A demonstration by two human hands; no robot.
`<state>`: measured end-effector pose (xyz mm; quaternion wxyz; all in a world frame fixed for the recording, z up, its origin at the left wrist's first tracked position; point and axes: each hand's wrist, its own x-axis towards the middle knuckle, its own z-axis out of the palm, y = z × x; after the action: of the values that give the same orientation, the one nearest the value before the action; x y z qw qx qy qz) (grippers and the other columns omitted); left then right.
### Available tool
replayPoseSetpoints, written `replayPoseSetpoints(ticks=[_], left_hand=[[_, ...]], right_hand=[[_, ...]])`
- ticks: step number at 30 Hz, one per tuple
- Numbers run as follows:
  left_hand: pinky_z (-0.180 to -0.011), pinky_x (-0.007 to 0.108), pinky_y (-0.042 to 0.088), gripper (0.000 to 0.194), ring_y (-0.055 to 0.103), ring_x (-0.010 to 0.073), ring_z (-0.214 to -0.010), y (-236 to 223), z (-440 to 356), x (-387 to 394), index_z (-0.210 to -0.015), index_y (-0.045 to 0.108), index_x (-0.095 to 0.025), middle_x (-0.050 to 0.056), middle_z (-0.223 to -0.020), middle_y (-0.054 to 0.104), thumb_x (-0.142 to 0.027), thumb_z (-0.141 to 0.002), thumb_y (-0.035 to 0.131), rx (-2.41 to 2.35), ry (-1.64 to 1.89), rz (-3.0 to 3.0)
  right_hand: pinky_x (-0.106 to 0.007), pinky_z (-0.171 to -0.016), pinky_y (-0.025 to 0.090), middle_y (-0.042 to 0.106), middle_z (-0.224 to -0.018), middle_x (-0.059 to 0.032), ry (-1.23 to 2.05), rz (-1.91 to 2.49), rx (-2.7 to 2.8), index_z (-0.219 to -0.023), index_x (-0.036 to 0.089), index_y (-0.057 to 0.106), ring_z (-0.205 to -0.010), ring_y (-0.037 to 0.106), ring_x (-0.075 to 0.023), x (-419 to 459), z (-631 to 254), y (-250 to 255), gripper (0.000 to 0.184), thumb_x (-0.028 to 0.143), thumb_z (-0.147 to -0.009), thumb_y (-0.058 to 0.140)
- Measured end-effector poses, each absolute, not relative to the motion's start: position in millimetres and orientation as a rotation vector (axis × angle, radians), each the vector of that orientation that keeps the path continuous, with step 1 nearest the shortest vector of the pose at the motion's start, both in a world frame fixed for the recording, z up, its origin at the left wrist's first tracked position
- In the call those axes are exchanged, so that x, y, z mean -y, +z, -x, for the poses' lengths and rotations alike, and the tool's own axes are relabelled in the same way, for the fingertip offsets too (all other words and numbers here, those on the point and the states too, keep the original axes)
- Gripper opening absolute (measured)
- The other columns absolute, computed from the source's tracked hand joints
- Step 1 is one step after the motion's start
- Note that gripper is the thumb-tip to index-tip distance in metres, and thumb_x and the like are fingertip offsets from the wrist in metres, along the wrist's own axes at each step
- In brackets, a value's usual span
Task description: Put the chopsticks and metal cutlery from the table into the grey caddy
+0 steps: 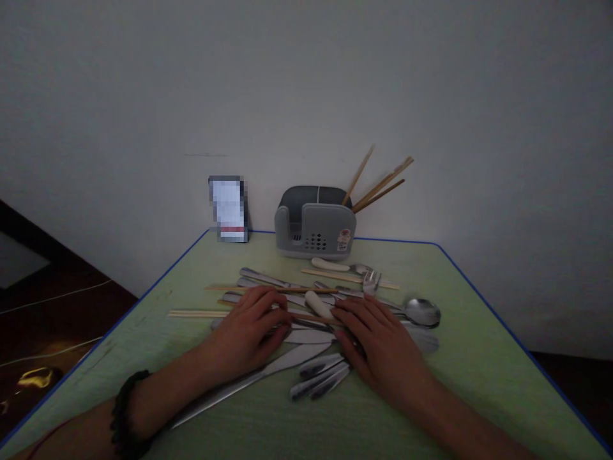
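My left hand (256,326) rests over the pile of cutlery, fingers loosely bent and thumb apart. Pale chopsticks (194,314) stick out to its left, and a long table knife (299,358) passes below its thumb. My right hand (380,338) lies across the pile's right side with its fingers stretched, touching a white handle (318,305). Beyond its fingers are a fork (371,281) and a large metal spoon (423,313). Several metal handles (318,377) fan out between the hands. Neither hand visibly grips anything; parts of the pile are hidden beneath them.
A grey utensil holder (287,237) stands against the wall, with several chopsticks (383,185) leaning out of its right side. Left of it a lit phone (228,207) is propped upright. The green table (460,383) has a blue edge.
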<state>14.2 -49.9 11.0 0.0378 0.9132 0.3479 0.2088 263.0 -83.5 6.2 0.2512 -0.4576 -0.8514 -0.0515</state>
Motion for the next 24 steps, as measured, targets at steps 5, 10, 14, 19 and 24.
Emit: replayPoseSetpoints(ticks=[5,10,14,19,24], left_hand=[[-0.092,0.039,0.044,0.022,0.049,0.0214,-0.104,12,-14,50,-0.103,0.064,-0.023,0.007,-0.104,0.058,-0.021,-0.088,0.048,-0.972,0.599,-2.761],[-0.098,0.041,0.042,0.032,0.048,0.0219,-0.112,16,-13,51,-0.115,0.061,-0.029,0.006,-0.115,0.057,-0.021,-0.087,0.049,-0.879,0.53,-2.723],[-0.101,0.043,0.039,0.035,0.046,0.0228,-0.118,15,-10,51,-0.121,0.057,-0.031,0.005,-0.123,0.056,-0.025,-0.087,0.051,-0.856,0.514,-2.747],[-0.098,0.039,0.041,0.031,0.05,0.0199,-0.112,12,-10,52,-0.12,0.058,-0.028,0.004,-0.12,0.059,-0.027,-0.092,0.046,-0.846,0.506,-2.799],[-0.092,0.037,0.045,0.028,0.055,0.0184,-0.103,10,-11,52,-0.115,0.061,-0.026,0.005,-0.113,0.062,-0.024,-0.093,0.043,-0.835,0.554,-2.828]], right_hand=[[-0.044,-0.098,0.044,0.067,-0.107,-0.0055,-0.161,1.185,2.334,-0.109,0.023,0.061,-0.1,0.061,-0.0198,87,-261,7,0.026,0.02,-0.088,0.047],[-0.045,-0.095,0.046,0.066,-0.11,-0.0078,-0.116,1.228,2.363,-0.114,0.023,0.06,-0.101,0.061,-0.0221,90,-259,11,0.029,0.025,-0.087,0.049],[-0.046,-0.095,0.045,0.066,-0.111,-0.008,-0.116,1.249,2.352,-0.116,0.023,0.058,-0.102,0.06,-0.0227,91,-257,11,0.031,0.025,-0.086,0.049],[-0.044,-0.096,0.045,0.066,-0.111,-0.007,-0.134,1.216,2.32,-0.115,0.022,0.057,-0.103,0.061,-0.0205,90,-260,3,0.03,0.016,-0.088,0.044],[-0.043,-0.097,0.044,0.065,-0.113,-0.0062,-0.08,1.205,2.325,-0.111,0.022,0.059,-0.104,0.06,-0.0193,89,-262,3,0.03,0.012,-0.088,0.043]])
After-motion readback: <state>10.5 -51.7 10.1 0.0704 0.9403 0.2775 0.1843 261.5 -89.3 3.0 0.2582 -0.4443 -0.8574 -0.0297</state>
